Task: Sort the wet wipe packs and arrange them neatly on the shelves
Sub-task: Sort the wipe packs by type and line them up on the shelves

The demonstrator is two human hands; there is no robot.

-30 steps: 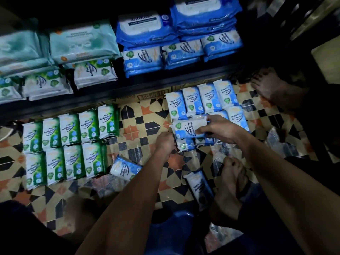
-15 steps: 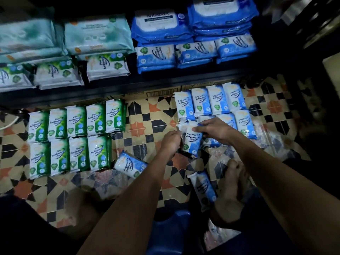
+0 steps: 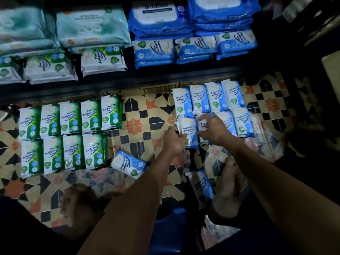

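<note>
Head view: nearest the camera, two bare forearms reach forward over a patterned tile floor (image 3: pixel 139 115), with a bare foot (image 3: pixel 228 192) below the right arm and a loose blue pack (image 3: pixel 202 183) lying just beside that foot. A second loose blue pack (image 3: pixel 128 163) lies tilted on the tiles left of the left forearm, near the green group. Further out, the left hand (image 3: pixel 173 141) has its grip clamped on the lower left edge of a blue wipe pack (image 3: pixel 188 128), fingers curled round it, while the right hand (image 3: pixel 213 129) rests over the neighbouring pack (image 3: pixel 203 124), its thumb and fingers bent onto it; whether that grip truly pinches it I cannot tell for sure, though the fingers look curled on its surface. Both packs sit in the front row of a blue group (image 3: pixel 217 98) laid in two rows on the floor, touching side by side. Well apart to the left, green pine packs (image 3: pixel 71 116) lie in two tidy rows. Crinkled clear wrapping (image 3: pixel 261 144) lies beside the blue rows. Farthest off, a dark shelf (image 3: pixel 117 83) carries small green packs (image 3: pixel 103 60), small blue packs (image 3: pixel 195 47), large teal packs (image 3: pixel 92 26) and large blue packs (image 3: pixel 160 17) stacked behind.
</note>
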